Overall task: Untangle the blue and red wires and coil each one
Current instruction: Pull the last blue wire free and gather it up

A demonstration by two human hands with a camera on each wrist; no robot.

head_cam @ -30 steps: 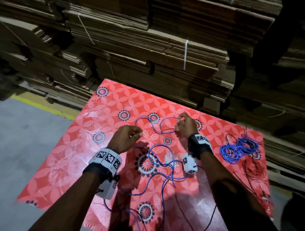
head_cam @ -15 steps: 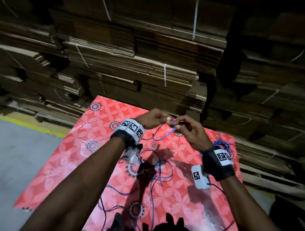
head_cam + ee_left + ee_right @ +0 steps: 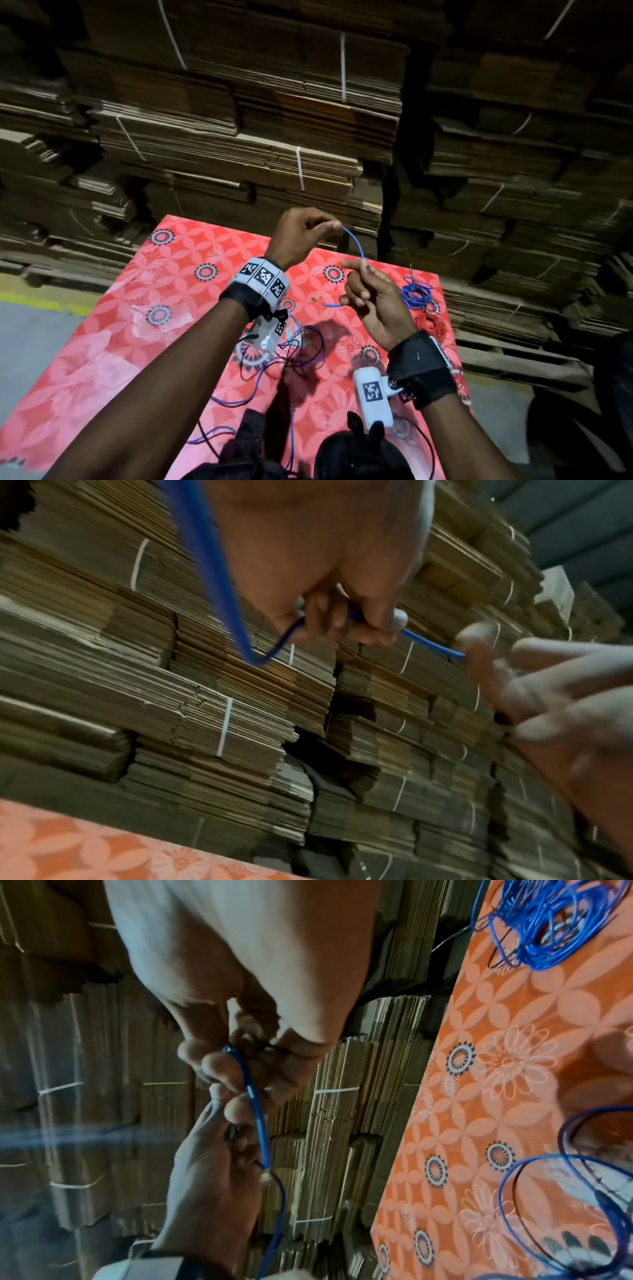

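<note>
Above the table, my left hand (image 3: 327, 229) pinches a thin blue wire (image 3: 356, 240) between thumb and fingertips. The wire arcs down to my right hand (image 3: 359, 274), whose curled fingers grip it near its end; a short tail (image 3: 327, 304) pokes out to the left. The left wrist view shows the same blue wire (image 3: 209, 569) running from my pinching left hand (image 3: 356, 620) to the right hand's fingers (image 3: 548, 696). The rest of this wire lies in loose loops (image 3: 301, 346) on the table. A coiled blue wire (image 3: 416, 294) and a red bundle (image 3: 428, 322) lie at the right.
The table carries a red floral cloth (image 3: 164, 308). Tall stacks of strapped flat cardboard (image 3: 274, 137) stand right behind its far edge. Grey floor with a yellow line (image 3: 30, 301) lies to the left. Thin black cables (image 3: 246, 363) trail among the loops.
Both hands lifted off the table with the blue wire. The left hand then drew up and away from the right, opening a short span of wire between them.
</note>
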